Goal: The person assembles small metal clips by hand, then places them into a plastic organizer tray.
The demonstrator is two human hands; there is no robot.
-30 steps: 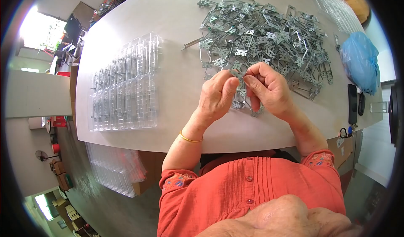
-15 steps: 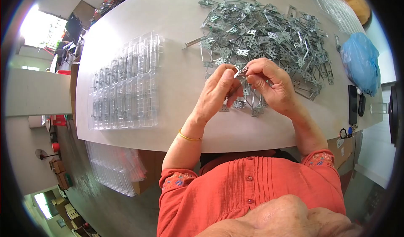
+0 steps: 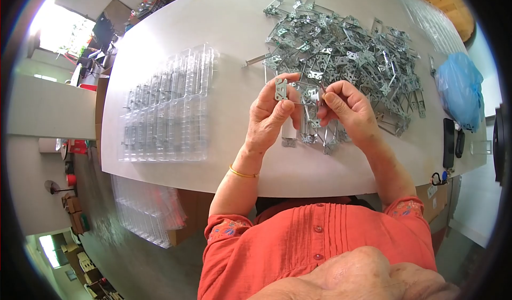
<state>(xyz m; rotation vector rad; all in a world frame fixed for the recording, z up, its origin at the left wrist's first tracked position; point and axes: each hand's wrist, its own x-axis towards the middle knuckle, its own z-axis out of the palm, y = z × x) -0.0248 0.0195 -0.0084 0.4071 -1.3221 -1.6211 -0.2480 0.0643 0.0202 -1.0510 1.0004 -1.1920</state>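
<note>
currently, the bracket (image 3: 281, 89) is held between both hands, over the near edge of the pile (image 3: 346, 44). the left hand (image 3: 265, 120) is clamped on its plate end; the right hand (image 3: 349, 111) pinches its opposite end. trays (image 3: 165, 108) lie left on the table (image 3: 229, 167), the bag (image 3: 460, 89) right.

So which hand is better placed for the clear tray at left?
Likely the left hand: nearer that tray, with only tabletop between; the right hand is farther, by the metal pile.

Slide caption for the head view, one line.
Left hand and right hand hold metal hardware near a heap of metal parts, clear plastic packaging at left.
</note>
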